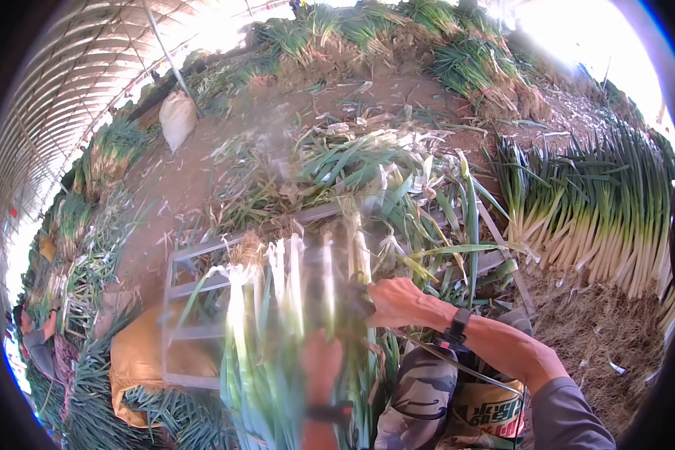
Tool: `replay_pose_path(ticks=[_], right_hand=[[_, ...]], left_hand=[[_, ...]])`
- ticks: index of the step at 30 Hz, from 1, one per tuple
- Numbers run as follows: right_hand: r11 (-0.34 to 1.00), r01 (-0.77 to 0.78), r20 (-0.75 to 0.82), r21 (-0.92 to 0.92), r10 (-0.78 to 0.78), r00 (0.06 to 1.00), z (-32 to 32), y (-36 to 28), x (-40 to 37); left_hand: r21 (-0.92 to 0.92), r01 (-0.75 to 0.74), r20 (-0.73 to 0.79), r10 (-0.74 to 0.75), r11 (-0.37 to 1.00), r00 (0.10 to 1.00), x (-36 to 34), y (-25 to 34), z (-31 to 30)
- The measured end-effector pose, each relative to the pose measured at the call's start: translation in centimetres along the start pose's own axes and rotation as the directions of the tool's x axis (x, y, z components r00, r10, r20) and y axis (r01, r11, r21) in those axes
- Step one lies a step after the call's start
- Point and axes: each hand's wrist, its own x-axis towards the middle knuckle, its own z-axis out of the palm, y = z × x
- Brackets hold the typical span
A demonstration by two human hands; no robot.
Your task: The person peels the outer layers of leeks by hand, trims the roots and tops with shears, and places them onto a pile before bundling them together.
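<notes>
Several green onions [238,322] with white stalks lie side by side on a metal frame [195,290] in front of me. My left hand [322,360], blurred, is over the leaves near the bottom centre, touching or just above one stalk; its fingers are smeared. To its right, my right hand [394,302] has its fingers curled round something dark beside an upright, brownish stalk [358,251]. What that dark thing is cannot be made out. A watch [457,327] is on the right wrist.
Loose peeled leaves [337,169] heap beyond the frame. A row of onions [592,210] stands at right, roots towards me. An orange sack [139,360] sits at lower left, a pale sack [178,120] farther back. Another person's arm [41,341] shows at far left.
</notes>
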Motion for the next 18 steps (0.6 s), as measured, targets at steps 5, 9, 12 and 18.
replay_pose_path(ticks=[5,9,12,18], right_hand=[[1.0,0.006,-0.106,-0.028,-0.009,0.994,-0.1,0.2,2.0],[0.999,-0.014,-0.122,-0.033,0.01,0.993,0.2,0.7,3.9],[0.999,0.003,-0.114,-0.036,-0.007,0.993,0.0,0.7,3.9],[0.978,-0.007,0.117,0.209,-0.018,0.993,-2.4,-1.7,-3.5]], left_hand=[[0.023,-0.001,-0.015,0.001,1.0,1.0,0.1,-1.0,1.1],[0.03,0.022,0.058,-0.023,0.999,0.998,0.4,-1.4,1.3],[0.032,0.074,0.103,-0.077,0.997,0.992,0.3,-0.4,0.2],[-0.067,0.132,0.109,-0.124,0.989,0.986,1.0,0.2,-1.9]])
